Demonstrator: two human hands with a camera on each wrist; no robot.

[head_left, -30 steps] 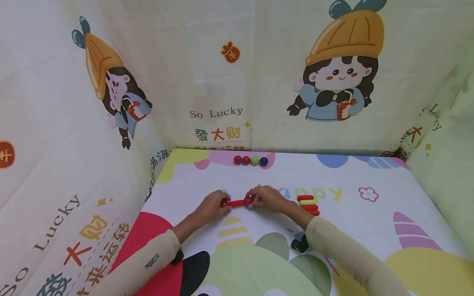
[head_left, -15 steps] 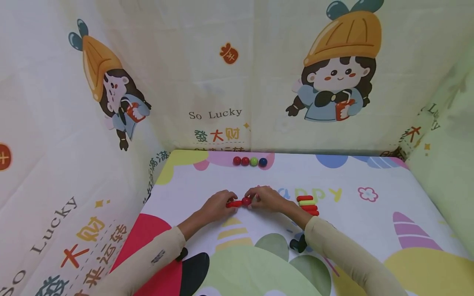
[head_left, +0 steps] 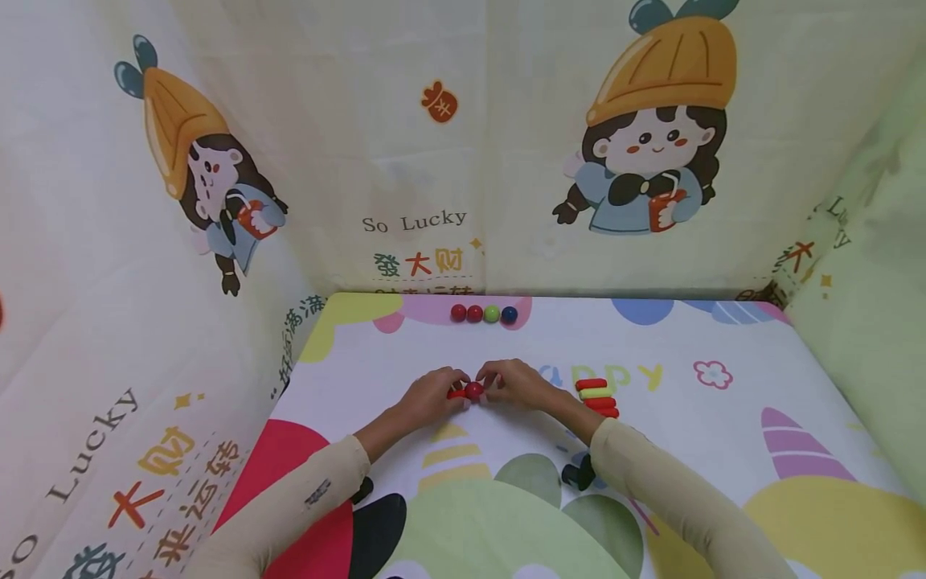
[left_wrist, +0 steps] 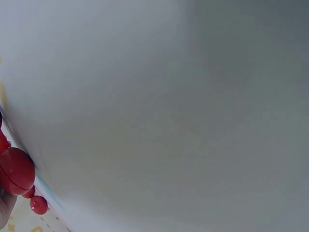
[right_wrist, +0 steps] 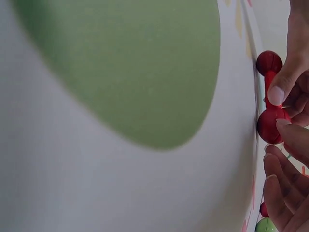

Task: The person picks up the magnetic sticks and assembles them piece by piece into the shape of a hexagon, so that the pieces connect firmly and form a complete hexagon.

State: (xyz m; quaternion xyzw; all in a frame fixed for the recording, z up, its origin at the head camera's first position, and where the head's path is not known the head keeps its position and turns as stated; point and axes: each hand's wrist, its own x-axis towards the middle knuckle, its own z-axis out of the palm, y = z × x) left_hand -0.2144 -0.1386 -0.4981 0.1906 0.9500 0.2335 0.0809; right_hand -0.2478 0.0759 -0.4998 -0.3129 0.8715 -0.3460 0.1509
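Note:
A red rod (right_wrist: pixel 269 83) joins two red balls, an upper one (right_wrist: pixel 269 63) and a lower one (right_wrist: pixel 269 126), in the right wrist view. My left hand (head_left: pixel 432 396) pinches this rod close beside the right-hand ball (head_left: pixel 473 391) and hides the other end in the head view. My right hand (head_left: pixel 515 384) is at that ball's right side; its thumb (right_wrist: pixel 291 135) overlaps the ball while the other fingers lie loosely extended beyond it. The left wrist view catches a large red ball (left_wrist: pixel 17 170) at its left edge.
Along the far table edge sit two red balls (head_left: pixel 466 313), a green ball (head_left: pixel 492 314) and a dark blue ball (head_left: pixel 510 315). Several red and yellow-green rods (head_left: pixel 596 398) lie stacked side by side right of my right hand. A printed cloth (head_left: pixel 535 161) walls the table.
My left hand has slid rightward along the rod, from the left ball to beside the right ball. My right fingers have eased off the right ball to its edge.

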